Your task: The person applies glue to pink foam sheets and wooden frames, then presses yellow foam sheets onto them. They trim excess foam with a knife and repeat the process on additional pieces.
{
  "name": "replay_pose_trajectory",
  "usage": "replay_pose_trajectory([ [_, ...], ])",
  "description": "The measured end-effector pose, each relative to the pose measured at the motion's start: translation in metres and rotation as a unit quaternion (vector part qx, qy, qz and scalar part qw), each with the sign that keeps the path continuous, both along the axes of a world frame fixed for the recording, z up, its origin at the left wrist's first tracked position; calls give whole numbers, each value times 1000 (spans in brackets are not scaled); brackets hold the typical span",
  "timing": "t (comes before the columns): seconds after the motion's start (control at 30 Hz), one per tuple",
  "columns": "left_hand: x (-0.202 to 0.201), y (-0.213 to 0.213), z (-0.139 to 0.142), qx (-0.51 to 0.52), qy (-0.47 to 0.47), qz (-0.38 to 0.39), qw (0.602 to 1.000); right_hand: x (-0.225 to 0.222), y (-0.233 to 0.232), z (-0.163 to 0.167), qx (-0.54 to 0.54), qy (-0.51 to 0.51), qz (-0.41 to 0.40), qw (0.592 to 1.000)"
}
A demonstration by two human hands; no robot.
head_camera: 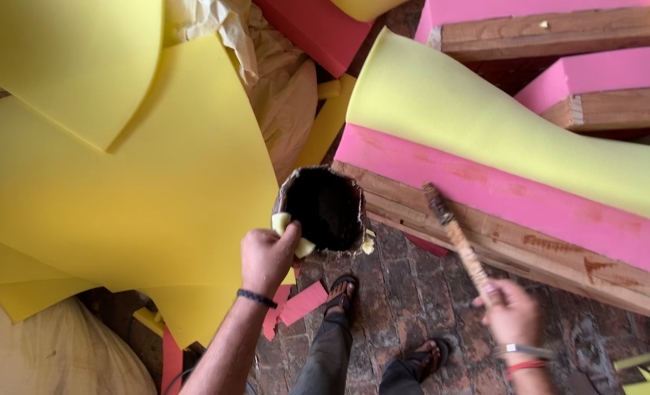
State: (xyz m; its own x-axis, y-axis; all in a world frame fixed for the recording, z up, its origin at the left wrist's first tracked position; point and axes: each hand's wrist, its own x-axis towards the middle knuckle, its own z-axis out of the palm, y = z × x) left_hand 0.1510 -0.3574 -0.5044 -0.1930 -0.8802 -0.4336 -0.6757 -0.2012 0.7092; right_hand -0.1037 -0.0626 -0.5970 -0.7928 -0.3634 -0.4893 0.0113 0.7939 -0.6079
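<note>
My left hand (266,256) grips a small piece of yellow foam (281,221) pressed against the rim of a dark, glue-crusted can (323,208). In my right hand (511,311) is a glue-caked brush (456,238), its head raised toward a wooden frame (500,238) that carries a pink foam layer (500,194) with a thick yellow foam sheet (486,117) bent up off it. My sandalled feet (343,292) stand on a brick floor (405,292) below the can.
Large yellow foam sheets (120,175) lie to the left over beige sacks (54,351). More pink foam on wooden frames (559,33) sits at the top right. Pink foam scraps (299,303) and yellow offcuts (647,373) litter the floor.
</note>
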Motion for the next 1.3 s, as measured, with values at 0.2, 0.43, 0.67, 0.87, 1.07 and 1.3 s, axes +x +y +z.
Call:
replay_pose_trajectory([
  [0.2, -27, 6, 12, -81, -71, -83, 991, -65, -15, 152, 80, 164, 278, 943],
  [0.43, -41, 17, 21, -179, -99, -134, 970, -22, -123, 227, 257, 297, 532, 750],
  [0.67, -43, -1, 20, -47, 1, -53, 997, -63, -2, 138, 71, -77, 165, 981],
  [0.87, -39, -13, 5, -46, 21, -24, 998, 46, 47, -12, -180, -111, -77, 974],
  [1.07, -32, -16, 2, -36, 57, 2, 998, 108, 34, -69, -145, -47, -145, 978],
  [1.3, -34, -20, 7, -4, 79, 20, 997, 172, 8, -88, -112, 44, -108, 987],
])
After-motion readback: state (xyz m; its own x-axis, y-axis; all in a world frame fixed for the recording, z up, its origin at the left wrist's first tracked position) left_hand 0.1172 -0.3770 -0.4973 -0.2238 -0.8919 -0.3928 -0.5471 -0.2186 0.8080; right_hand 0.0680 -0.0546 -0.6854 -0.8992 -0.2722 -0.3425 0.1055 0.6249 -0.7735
